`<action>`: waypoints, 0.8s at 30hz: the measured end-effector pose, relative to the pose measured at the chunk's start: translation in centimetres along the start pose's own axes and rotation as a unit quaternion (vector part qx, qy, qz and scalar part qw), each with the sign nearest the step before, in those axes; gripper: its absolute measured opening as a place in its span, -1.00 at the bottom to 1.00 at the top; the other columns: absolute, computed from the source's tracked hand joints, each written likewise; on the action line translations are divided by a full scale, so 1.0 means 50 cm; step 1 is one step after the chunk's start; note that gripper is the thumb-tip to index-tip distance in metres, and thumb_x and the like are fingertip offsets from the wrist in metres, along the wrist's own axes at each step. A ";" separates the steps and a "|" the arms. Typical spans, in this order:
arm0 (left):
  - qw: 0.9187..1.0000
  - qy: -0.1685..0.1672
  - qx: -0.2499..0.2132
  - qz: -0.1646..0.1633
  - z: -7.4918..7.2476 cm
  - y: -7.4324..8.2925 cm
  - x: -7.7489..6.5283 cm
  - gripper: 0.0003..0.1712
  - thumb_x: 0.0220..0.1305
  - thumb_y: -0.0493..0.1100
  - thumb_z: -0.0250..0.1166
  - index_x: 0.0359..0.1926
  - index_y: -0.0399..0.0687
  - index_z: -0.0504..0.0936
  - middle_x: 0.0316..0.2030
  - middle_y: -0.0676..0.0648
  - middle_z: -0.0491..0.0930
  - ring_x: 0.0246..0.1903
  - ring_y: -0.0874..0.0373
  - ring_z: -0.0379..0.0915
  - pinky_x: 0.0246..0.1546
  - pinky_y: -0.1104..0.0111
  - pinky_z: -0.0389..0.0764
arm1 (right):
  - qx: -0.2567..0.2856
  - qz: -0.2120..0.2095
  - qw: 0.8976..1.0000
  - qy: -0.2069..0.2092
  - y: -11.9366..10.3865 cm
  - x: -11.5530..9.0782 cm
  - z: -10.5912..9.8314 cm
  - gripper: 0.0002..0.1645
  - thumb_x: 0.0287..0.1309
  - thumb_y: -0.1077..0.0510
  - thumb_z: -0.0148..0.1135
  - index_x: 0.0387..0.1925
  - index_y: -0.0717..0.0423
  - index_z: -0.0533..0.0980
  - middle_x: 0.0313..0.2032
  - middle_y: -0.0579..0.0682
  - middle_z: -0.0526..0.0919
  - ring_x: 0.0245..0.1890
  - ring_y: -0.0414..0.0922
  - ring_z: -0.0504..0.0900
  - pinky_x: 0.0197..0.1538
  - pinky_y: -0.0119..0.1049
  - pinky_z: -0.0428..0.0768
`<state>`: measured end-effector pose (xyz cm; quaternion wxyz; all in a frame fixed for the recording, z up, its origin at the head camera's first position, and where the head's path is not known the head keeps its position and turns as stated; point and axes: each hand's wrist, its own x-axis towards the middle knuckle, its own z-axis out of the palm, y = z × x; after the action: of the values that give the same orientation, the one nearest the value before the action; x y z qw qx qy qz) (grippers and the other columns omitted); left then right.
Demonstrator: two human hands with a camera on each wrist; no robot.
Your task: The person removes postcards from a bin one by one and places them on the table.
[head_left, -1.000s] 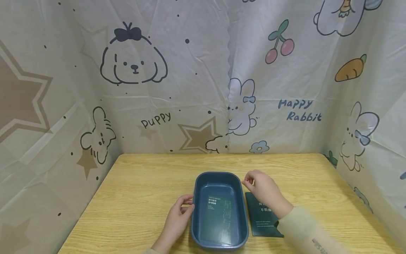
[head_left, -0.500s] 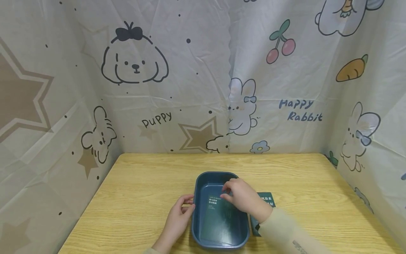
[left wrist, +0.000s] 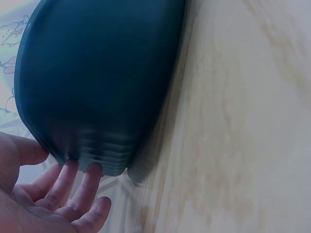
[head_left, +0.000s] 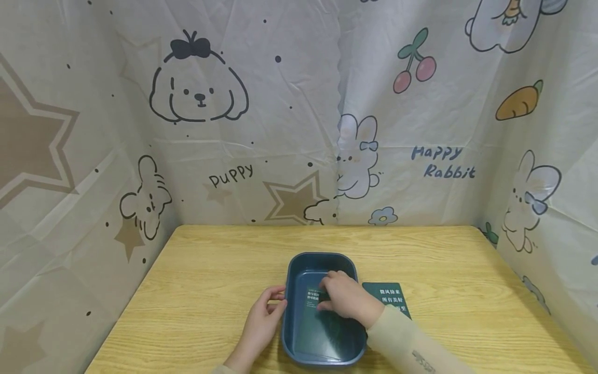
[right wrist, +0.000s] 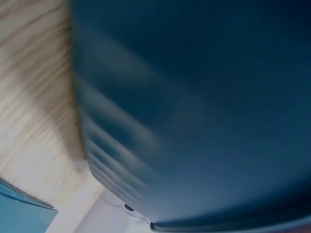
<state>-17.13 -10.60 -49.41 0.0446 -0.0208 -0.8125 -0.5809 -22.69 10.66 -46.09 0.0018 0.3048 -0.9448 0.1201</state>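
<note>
A deep blue rectangular tray (head_left: 322, 262) with rounded corners stands on the table. Flat inside it lies a dark green booklet (head_left: 314, 332) with small white lettering. My right hand (head_left: 348, 296) reaches over the tray's right rim, fingers bent down and thumb apart from them, close over the booklet's upper part. In the right wrist view the tray's outer side (right wrist: 170, 126) hides the fingers. My left hand (head_left: 262, 318) touches the tray's left side; in the left wrist view its thumb is at the rim and its loose fingers (left wrist: 87, 189) rest against the outer wall.
Another dark green booklet (head_left: 385, 292) with white characters lies right of the tray, partly behind the right sleeve (head_left: 397, 332). The light wood table (head_left: 210, 270) is enclosed at the back and sides by a cartoon-print cloth (head_left: 289, 140).
My right hand has moved left from beside the tray's right rim to inside it, then slightly lower over the booklet. The right-hand booklet's upper part has come into view. My left hand stays put.
</note>
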 end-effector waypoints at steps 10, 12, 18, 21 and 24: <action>1.000 0.000 -0.008 -0.002 0.000 0.000 0.000 -0.63 0.31 -0.23 0.16 0.13 -0.18 0.47 -0.07 -0.24 0.55 -0.21 0.05 0.55 -0.14 0.13 0.65 | -0.034 0.002 0.999 -0.027 0.007 0.004 0.005 -0.31 -0.22 -0.20 0.47 -0.16 0.24 0.60 -0.26 0.09 0.58 -0.27 -0.04 0.46 -0.14 -0.08 0.62; 1.000 0.000 -0.008 -0.002 0.000 0.000 0.000 -0.62 0.31 -0.23 0.16 0.13 -0.17 0.47 -0.06 -0.24 0.55 -0.21 0.05 0.55 -0.14 0.13 0.66 | -0.044 0.005 0.998 -0.036 0.006 0.005 0.005 -0.29 -0.23 -0.21 0.48 -0.14 0.24 0.60 -0.26 0.08 0.59 -0.28 -0.05 0.45 -0.15 -0.10 0.62; 1.000 -0.004 -0.008 -0.002 -0.002 0.000 -0.002 -0.61 0.32 -0.21 0.16 0.15 -0.18 0.46 -0.05 -0.23 0.55 -0.20 0.05 0.55 -0.14 0.13 0.66 | -0.074 0.008 0.996 -0.046 0.002 0.003 0.011 -0.26 -0.28 -0.23 0.49 -0.14 0.24 0.60 -0.24 0.08 0.60 -0.29 -0.07 0.44 -0.15 -0.14 0.62; 1.000 -0.004 -0.006 0.000 -0.002 -0.001 -0.001 -0.62 0.31 -0.22 0.16 0.14 -0.18 0.47 -0.06 -0.23 0.55 -0.21 0.05 0.55 -0.16 0.15 0.65 | -0.084 0.008 0.995 -0.044 0.001 0.001 0.013 -0.25 -0.28 -0.23 0.49 -0.16 0.25 0.60 -0.24 0.09 0.61 -0.30 -0.08 0.44 -0.15 -0.14 0.62; 1.000 -0.002 -0.005 0.003 -0.001 -0.003 0.001 -0.63 0.31 -0.24 0.16 0.13 -0.18 0.48 -0.08 -0.24 0.55 -0.22 0.05 0.56 -0.18 0.16 0.65 | -0.092 0.006 0.995 -0.039 0.000 0.000 0.014 -0.24 -0.28 -0.25 0.48 -0.16 0.26 0.59 -0.24 0.10 0.61 -0.31 -0.08 0.44 -0.16 -0.15 0.62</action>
<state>-17.18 -10.70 -49.54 0.0447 -0.0251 -0.8095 -0.5849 -22.67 10.50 -46.79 -0.0074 0.3020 -0.9530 0.0211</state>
